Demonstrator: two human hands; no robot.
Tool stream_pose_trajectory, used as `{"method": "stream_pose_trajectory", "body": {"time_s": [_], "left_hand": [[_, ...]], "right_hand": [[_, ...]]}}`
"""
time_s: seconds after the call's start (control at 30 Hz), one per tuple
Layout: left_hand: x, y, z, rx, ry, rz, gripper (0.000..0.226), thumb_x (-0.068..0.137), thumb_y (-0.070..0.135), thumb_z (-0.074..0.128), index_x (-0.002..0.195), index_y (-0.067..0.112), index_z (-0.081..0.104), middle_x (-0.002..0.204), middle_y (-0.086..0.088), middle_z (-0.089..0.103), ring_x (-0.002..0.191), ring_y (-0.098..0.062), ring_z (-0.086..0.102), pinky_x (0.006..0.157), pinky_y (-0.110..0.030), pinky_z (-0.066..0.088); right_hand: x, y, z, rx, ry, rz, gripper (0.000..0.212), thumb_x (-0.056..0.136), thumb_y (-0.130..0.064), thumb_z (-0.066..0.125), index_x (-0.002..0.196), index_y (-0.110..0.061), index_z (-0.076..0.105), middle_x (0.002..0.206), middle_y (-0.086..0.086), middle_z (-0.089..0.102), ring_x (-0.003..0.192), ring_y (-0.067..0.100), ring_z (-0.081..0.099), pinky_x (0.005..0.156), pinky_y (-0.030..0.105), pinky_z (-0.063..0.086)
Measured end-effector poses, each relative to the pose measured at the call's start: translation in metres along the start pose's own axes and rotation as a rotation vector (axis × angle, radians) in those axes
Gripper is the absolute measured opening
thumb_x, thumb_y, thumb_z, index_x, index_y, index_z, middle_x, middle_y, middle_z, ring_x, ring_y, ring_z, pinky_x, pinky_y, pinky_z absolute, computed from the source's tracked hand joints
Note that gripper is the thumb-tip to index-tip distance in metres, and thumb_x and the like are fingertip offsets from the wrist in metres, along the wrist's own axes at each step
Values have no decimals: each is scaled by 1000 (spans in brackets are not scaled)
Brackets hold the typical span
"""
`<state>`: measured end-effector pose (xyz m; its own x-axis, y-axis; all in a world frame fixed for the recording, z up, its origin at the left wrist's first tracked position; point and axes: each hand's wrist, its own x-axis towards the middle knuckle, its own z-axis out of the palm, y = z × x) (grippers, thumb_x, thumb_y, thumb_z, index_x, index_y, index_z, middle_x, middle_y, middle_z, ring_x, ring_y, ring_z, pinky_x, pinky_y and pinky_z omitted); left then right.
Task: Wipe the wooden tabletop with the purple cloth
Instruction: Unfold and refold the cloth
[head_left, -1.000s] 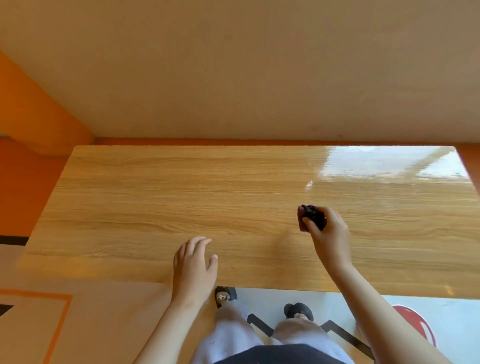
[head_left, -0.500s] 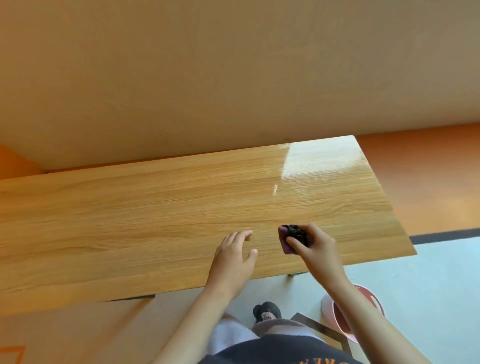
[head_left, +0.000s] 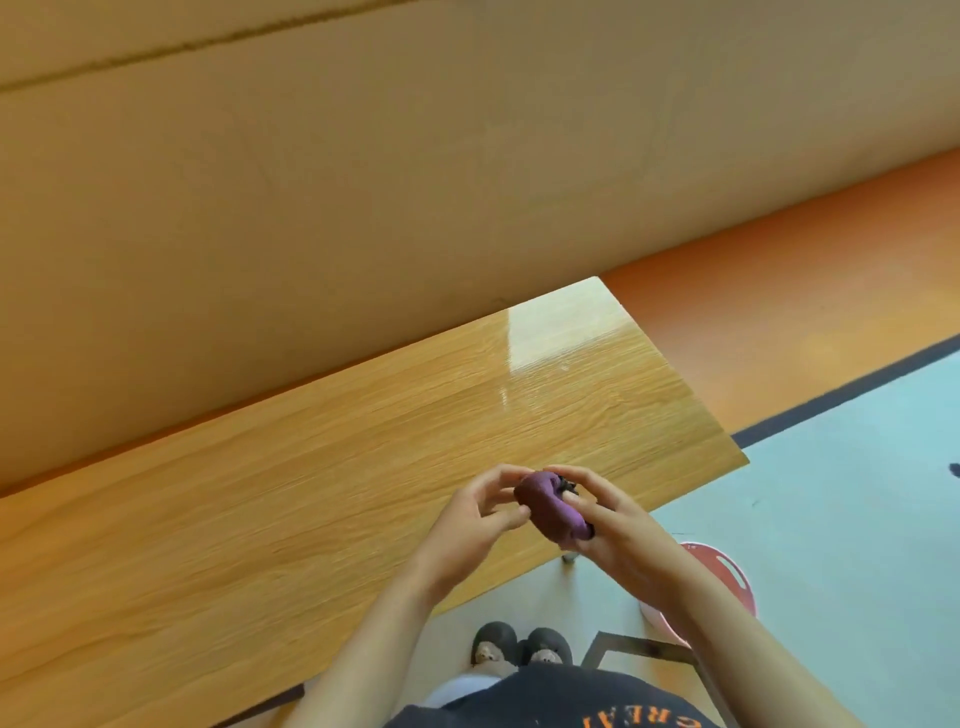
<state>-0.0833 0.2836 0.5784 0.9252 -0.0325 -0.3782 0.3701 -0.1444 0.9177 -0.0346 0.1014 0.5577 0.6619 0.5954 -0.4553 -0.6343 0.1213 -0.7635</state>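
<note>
The purple cloth (head_left: 551, 506) is bunched into a small wad, held a little above the near right part of the wooden tabletop (head_left: 311, 493). My right hand (head_left: 618, 525) grips the wad from the right, fingers curled over its top, where a small dark bit shows. My left hand (head_left: 480, 514) meets it from the left, thumb and fingertips touching the cloth's edge. The tabletop is glossy light wood with a bright reflection near its far right corner.
A beige wall (head_left: 415, 182) runs along the table's far edge. A red round stool (head_left: 722, 577) stands on the pale floor at the right, beside a table leg (head_left: 570, 558). My feet (head_left: 519, 647) are below the table's near edge.
My view has swung right and the table shifted left. My left hand rose off the tabletop and came to the cloth, which shows more purple between both hands.
</note>
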Motion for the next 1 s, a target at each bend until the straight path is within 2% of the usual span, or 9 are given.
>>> {"method": "stream_pose_trajectory", "body": {"time_s": [0.1,0.2,0.3,0.43,0.5,0.57,0.73,0.87,1.0], "left_hand": [[4,10,-1,-49,-40,18,20,93,15,58,112,22,62,110,5,69,105,-9,62,93,-26,45],[8,19,-3,-86,-64,68,27,85,26,62,111,17,61,107,-2,69,104,-17,64,95,-33,46],[12,27,-3,-105,-75,129,25,84,24,61,105,12,59,104,-1,70,99,-15,64,88,-32,47],[16,32,-3,-133,-79,179,13,88,15,58,97,9,54,116,-1,68,111,-16,61,93,-30,47],[16,33,-5,-130,-58,192,5,92,5,56,96,5,53,113,-1,69,109,-14,62,89,-25,48],[15,34,-8,-105,-27,198,5,92,0,56,94,4,54,102,-1,69,100,-13,65,84,-23,49],[16,38,-16,9,11,195,7,89,18,64,86,17,57,77,5,62,75,-9,57,67,-20,46],[17,41,-20,72,-3,204,18,77,32,69,82,17,60,74,10,60,75,-6,58,69,-22,47],[13,43,-26,46,-122,163,37,71,45,71,90,14,64,89,-10,65,81,-19,61,79,-28,48]], "right_hand": [[-6,-12,2,91,-103,1,34,90,-14,57,125,-11,56,114,19,61,93,29,61,75,28,52],[-11,-26,4,86,-157,-18,40,88,-20,57,127,-12,54,114,21,61,96,33,61,79,31,53],[-14,-37,5,-46,-145,-77,38,90,-22,56,126,-13,54,116,21,62,103,36,62,83,35,52],[-13,-45,8,-188,-65,-166,31,89,-23,56,119,-15,58,114,18,64,105,34,62,88,40,52],[-12,-46,11,-213,-24,-195,26,86,-24,59,111,-17,62,108,14,67,96,29,63,85,39,51],[-11,-47,14,-232,15,-222,21,84,-24,60,102,-16,64,98,10,69,89,24,64,79,33,51],[-9,-52,16,-374,133,-319,17,79,-21,58,91,-10,66,93,3,70,88,15,65,78,25,49],[-13,-57,14,-427,185,-370,18,80,-22,57,88,-9,67,81,5,68,76,14,62,69,25,48],[-17,-63,11,-344,199,-394,9,88,-11,59,87,-7,67,76,3,66,69,12,59,57,19,45]]}}
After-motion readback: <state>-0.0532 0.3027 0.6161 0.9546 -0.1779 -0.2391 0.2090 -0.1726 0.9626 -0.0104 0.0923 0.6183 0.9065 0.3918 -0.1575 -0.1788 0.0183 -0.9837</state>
